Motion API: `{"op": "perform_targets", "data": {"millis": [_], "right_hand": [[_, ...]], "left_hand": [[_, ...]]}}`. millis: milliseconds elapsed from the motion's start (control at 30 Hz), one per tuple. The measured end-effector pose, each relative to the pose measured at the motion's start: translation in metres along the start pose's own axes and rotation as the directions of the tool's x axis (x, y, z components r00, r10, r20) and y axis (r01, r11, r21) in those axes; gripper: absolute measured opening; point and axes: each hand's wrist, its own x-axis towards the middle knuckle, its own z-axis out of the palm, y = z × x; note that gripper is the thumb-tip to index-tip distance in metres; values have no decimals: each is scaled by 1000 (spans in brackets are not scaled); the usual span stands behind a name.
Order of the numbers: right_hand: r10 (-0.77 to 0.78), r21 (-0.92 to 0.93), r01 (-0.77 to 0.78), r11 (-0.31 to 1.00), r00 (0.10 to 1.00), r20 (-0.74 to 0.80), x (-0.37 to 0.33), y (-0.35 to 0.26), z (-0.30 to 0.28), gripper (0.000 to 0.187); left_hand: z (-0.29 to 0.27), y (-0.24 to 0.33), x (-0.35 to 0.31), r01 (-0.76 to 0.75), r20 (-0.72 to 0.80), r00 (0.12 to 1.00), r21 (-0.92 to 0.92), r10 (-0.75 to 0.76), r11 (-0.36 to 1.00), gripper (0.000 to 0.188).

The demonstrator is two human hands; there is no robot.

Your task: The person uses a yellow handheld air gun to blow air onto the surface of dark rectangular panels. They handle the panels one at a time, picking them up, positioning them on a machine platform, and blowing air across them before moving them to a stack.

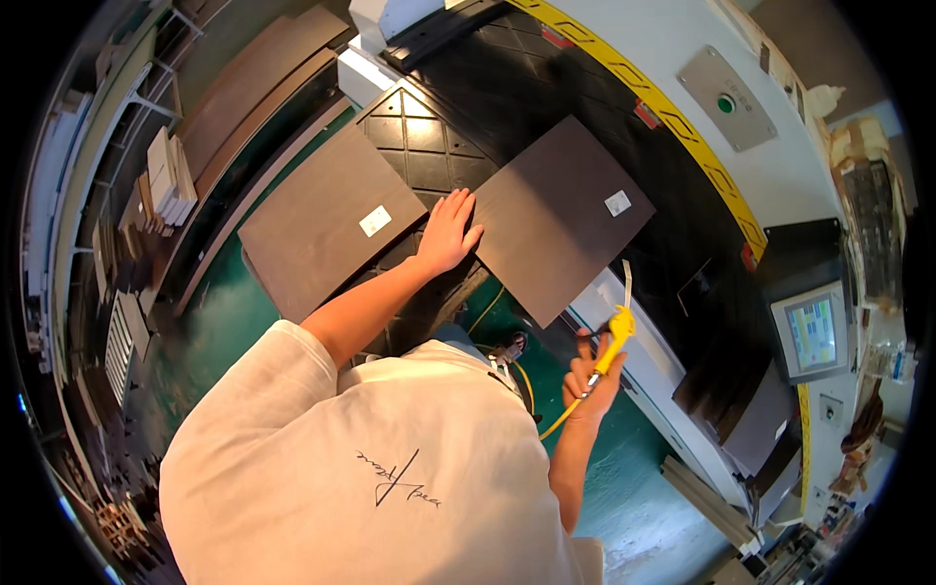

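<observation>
Two brown flat panels lie side by side at the middle of the view, each with a white label. The left panel (pixel 312 224) and the right panel (pixel 556 219) are separated by a narrow gap. My left hand (pixel 448 234) lies over that gap with its fingers stretched out, its fingertips and thumb at the edge of the right panel. Lower right, my right hand (pixel 592 378) is wrapped round a yellow air blow gun (pixel 614 341). The gun's thin nozzle points up beside the right panel, and a yellow hose (pixel 560 422) trails from its handle.
Under the panels is a black grid-marked machine bed (pixel 429 146). A yellow striped edge (pixel 673 127) curves along the white machine, which carries a green button (pixel 725 103) and a screen (pixel 811 334). Stacked boards (pixel 171 180) stand at left. Another panel (pixel 760 419) lies lower right.
</observation>
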Motion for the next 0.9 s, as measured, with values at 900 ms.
{"op": "perform_targets", "data": {"millis": [900], "right_hand": [[18, -330, -65, 942, 990, -143, -112, -41, -108, 60]], "left_hand": [[92, 227, 25, 106, 412, 877, 336, -247, 936, 111]]}}
